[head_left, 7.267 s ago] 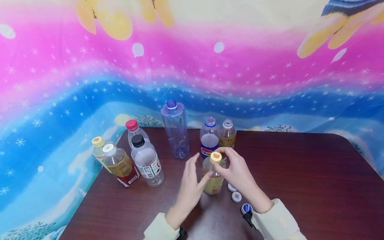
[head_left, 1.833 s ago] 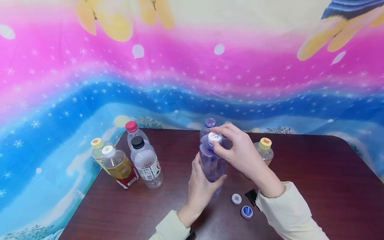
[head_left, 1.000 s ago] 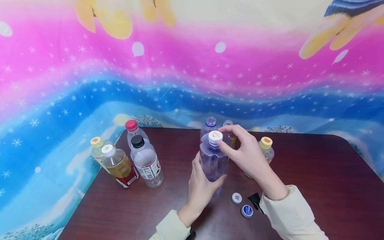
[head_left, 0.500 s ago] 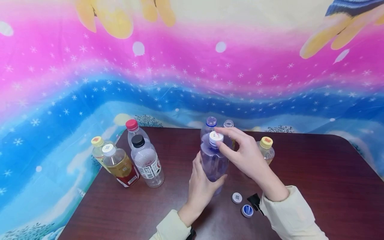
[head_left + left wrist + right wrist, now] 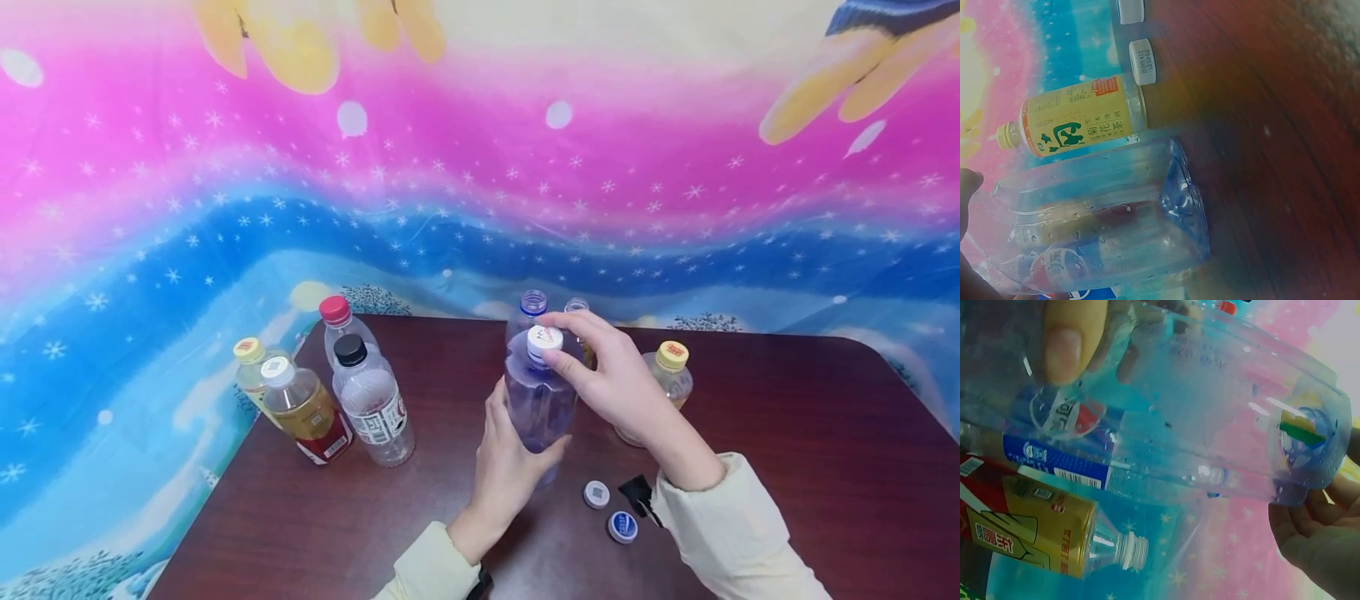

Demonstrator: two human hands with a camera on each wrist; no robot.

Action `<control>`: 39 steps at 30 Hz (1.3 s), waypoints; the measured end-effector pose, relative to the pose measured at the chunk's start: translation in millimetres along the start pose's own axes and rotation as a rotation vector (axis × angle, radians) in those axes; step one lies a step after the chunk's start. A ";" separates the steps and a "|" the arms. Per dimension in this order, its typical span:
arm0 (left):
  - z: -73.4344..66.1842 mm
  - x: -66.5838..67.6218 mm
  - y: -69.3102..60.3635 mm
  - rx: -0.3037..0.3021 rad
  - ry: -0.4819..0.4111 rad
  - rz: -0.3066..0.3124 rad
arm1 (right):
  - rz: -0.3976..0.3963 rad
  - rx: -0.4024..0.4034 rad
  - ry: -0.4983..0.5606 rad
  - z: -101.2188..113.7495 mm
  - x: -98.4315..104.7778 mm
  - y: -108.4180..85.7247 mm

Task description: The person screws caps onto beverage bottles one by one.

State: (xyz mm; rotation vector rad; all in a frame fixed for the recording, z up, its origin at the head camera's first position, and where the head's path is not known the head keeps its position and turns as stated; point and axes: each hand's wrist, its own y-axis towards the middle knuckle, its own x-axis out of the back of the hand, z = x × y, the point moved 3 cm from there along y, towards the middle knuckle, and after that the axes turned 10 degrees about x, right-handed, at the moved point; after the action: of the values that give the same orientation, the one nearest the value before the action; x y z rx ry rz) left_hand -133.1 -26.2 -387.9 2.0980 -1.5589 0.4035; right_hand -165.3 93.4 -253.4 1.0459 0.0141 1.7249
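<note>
A tall, clear, purple-tinted plastic bottle (image 5: pixel 538 408) stands upright at the table's middle. Around its lower body my left hand (image 5: pixel 501 467) is wrapped, thumb to the right. A white cap (image 5: pixel 545 338) sits on the bottle's mouth, and my right hand (image 5: pixel 622 387) pinches it between thumb and fingers. Through the clear wall of the bottle (image 5: pixel 1197 406) in the right wrist view, a blue-labelled cola bottle (image 5: pixel 1060 450) shows. Uncapped, that one and a gold-labelled bottle (image 5: pixel 1054 525) stand behind. In the left wrist view the held bottle's base (image 5: pixel 1188 200) is near or on the table.
On the dark wooden table (image 5: pixel 810 467), a white cap (image 5: pixel 596 494) and a blue cap (image 5: pixel 622 527) lie in front. A yellow-capped tea bottle (image 5: pixel 671 375) stands to the right. Several capped bottles, one with a black cap (image 5: pixel 350 350), stand at left. A patterned cloth (image 5: pixel 450 167) hangs behind.
The purple-tinted bottle came from the back into my left hand, and a white cap left the table onto it. The yellow-capped bottle went right. Lately my right fingers shift slightly around the cap.
</note>
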 end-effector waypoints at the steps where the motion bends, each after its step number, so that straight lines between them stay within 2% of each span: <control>1: -0.1 -0.2 -0.1 0.000 0.001 0.001 | -0.003 -0.008 -0.005 0.2 -0.1 0.3; 10: -1.7 -1.0 -0.9 -0.018 0.008 -0.009 | -0.047 0.034 -0.070 5.0 -1.5 -0.8; 16: -1.8 -0.8 -0.4 -0.010 0.006 0.004 | -0.050 0.002 -0.079 4.6 -0.6 -0.6; 22: -1.5 -0.8 -0.5 -0.001 -0.004 0.008 | 0.009 -0.099 0.024 2.3 -1.1 1.0; 25: -1.3 -1.4 -1.0 -0.001 -0.003 0.017 | 0.005 -0.151 0.089 2.5 -0.4 1.1; 28: -1.2 -1.5 -1.3 -0.001 0.001 0.016 | -0.006 -0.162 0.106 3.8 0.5 1.7; 35: -2.1 -2.9 -1.8 -0.029 0.035 -0.033 | -0.014 -0.162 0.005 5.3 -0.1 3.2; 39: -2.2 -3.1 -2.1 -0.036 0.050 -0.051 | -0.046 -0.176 -0.037 7.3 -1.0 3.3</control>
State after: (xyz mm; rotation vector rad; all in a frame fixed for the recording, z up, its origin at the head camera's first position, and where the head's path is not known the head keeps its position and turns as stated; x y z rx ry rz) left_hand -131.9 -22.0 -388.1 2.0798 -1.4706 0.4038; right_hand -163.1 87.9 -247.9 0.9397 -0.1342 1.6331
